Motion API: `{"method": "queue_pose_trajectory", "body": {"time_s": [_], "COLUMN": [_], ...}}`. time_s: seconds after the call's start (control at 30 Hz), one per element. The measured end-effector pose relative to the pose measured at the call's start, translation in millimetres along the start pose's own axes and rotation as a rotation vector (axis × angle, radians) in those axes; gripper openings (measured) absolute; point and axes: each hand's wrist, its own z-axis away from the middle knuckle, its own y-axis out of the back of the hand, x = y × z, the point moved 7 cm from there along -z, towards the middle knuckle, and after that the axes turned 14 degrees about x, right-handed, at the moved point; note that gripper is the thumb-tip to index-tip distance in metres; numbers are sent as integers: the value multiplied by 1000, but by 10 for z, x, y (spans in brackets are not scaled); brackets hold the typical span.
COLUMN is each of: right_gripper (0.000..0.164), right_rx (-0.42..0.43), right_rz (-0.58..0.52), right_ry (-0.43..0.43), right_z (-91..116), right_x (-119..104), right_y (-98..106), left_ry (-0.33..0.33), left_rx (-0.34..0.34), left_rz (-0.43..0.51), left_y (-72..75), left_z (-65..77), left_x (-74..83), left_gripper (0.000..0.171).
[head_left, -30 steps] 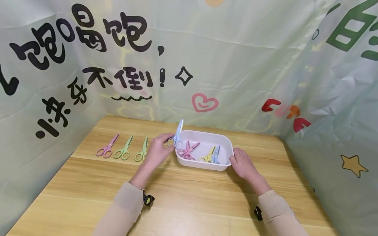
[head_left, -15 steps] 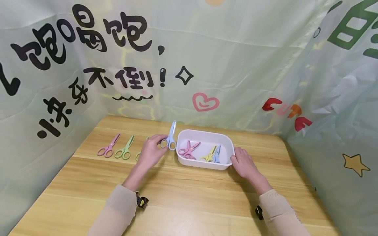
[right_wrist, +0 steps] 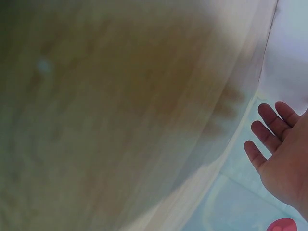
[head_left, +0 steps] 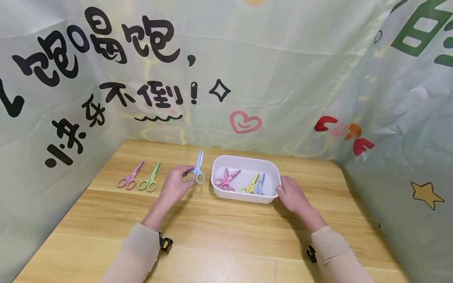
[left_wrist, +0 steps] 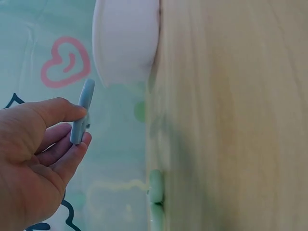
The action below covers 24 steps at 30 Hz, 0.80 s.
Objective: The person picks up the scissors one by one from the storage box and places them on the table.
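My left hand (head_left: 175,184) pinches a pair of light blue scissors (head_left: 199,169) by one handle loop, blades pointing up, left of the white tray (head_left: 240,199). In the left wrist view the scissors (left_wrist: 83,113) appear edge-on between thumb and fingers. My right hand (head_left: 291,194) holds the tray's right end, thumb over the rim and fingers outside. Those fingers (right_wrist: 269,137) look fairly straight in the right wrist view; the thumb is hidden there. Inside the tray lie pink scissors (head_left: 226,181), yellow scissors (head_left: 252,184) and blue scissors (head_left: 260,184).
Left of my left hand, pink scissors (head_left: 131,177) and green scissors (head_left: 150,179) lie in a row on the wooden table (head_left: 219,232). Another green pair is mostly hidden behind that hand; its handle (left_wrist: 156,185) shows in the left wrist view. A printed cloth (head_left: 283,78) encloses the table.
My left hand has carried the light blue scissors leftward, from over the tray's left rim to beside it, covering more of the nearest green pair. The right hand and tray stay put.
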Motion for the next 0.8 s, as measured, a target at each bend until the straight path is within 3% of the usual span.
{"method": "queue_pose_trajectory", "body": {"time_s": [0.2, 0.43, 0.8], "right_gripper": [32, 31, 33], "right_rx": [5, 1, -7], "right_rz": [4, 6, 6], "right_ry": [10, 5, 4], "right_z": [-11, -2, -1], "right_x": [-5, -24, -20], "right_y": [4, 19, 12], "left_ry": [27, 57, 90], "left_rx": [-48, -102, -139], "left_rz": [16, -29, -60], "left_y": [-37, -117, -169], "left_z": [19, 48, 38], "left_x": [-150, -303, -340], "left_gripper": [44, 44, 44]}}
